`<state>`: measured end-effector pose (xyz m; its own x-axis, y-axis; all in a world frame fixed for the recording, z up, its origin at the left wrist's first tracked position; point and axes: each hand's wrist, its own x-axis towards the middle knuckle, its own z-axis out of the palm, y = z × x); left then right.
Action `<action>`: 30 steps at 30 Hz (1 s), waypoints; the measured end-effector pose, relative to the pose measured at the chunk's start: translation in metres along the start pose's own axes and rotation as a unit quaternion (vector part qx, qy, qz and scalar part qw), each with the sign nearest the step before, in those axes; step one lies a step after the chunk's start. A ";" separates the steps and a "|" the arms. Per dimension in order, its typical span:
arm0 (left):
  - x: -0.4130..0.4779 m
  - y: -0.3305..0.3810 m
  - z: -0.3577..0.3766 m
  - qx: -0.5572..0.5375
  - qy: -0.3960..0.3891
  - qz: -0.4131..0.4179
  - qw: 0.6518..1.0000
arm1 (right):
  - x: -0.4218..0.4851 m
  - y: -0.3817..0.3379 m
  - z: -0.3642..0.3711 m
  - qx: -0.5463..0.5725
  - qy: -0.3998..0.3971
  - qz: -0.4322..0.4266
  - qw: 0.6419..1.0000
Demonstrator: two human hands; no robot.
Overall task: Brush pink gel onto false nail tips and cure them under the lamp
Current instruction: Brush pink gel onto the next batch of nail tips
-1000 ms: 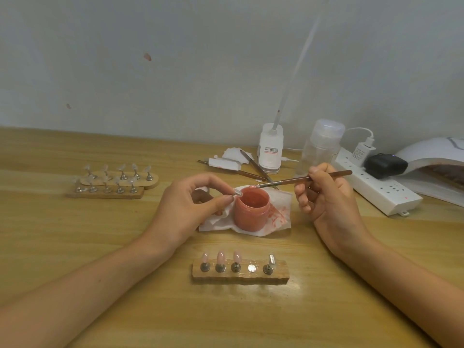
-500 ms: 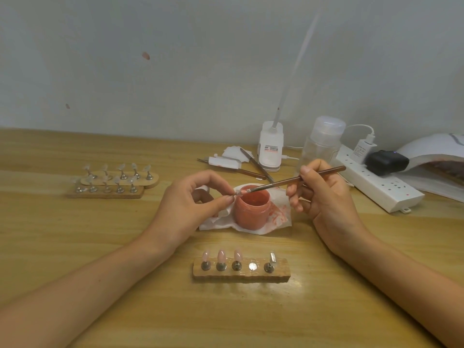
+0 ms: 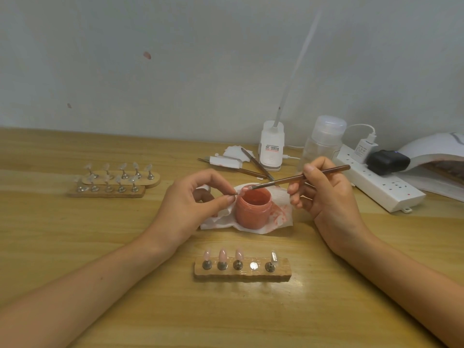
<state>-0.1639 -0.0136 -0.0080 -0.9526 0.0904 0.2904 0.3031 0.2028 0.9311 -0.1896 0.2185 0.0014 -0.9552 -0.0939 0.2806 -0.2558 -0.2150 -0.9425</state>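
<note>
Two hands mid-frame: our left hand [image 3: 190,204] pinches a clear nail tip [image 3: 243,192] over the pink gel jar [image 3: 253,212]; our right hand [image 3: 329,199] grips a slim brown brush [image 3: 288,180] touching it. White lamp-base label [image 3: 272,148] unreadable.

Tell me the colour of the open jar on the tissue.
Coral pink: the jar is that colour inside and out, shown best in the head view.

We count 3 stands: 1 near stand [image 3: 242,273], 2 left stands [image 3: 106,194]. Near stand: 3 pink tips [image 3: 222,254], 1 bare tip [image 3: 274,256], 1 magnet disc [image 3: 253,265]. Left stands: 5 clear tips [image 3: 122,167] each, 10 total. Plus 1 held tip [image 3: 241,193], 1 brush [image 3: 283,181], 1 jar [image 3: 251,214], 1 tissue [image 3: 281,218], 1 bottle [image 3: 324,144], 1 power strip [image 3: 381,190], 2 plugs [image 3: 364,149], 1 cure lamp [image 3: 431,149]. 2 hands: left hand [image 3: 193,204], right hand [image 3: 326,197].
</note>
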 end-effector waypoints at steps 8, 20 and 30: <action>0.000 0.001 0.001 -0.001 0.001 -0.003 1.000 | 0.001 0.000 0.001 0.008 -0.003 0.012 1.000; 0.000 0.000 0.001 0.000 -0.003 -0.001 1.000 | 0.001 0.002 0.001 -0.008 0.017 0.010 1.000; 0.000 0.000 0.000 0.019 -0.001 -0.007 1.000 | 0.001 0.001 0.000 -0.008 0.015 0.006 1.000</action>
<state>-0.1640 -0.0132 -0.0080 -0.9567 0.0899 0.2767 0.2905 0.2412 0.9260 -0.1913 0.2184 0.0003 -0.9619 -0.0676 0.2647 -0.2471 -0.1983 -0.9485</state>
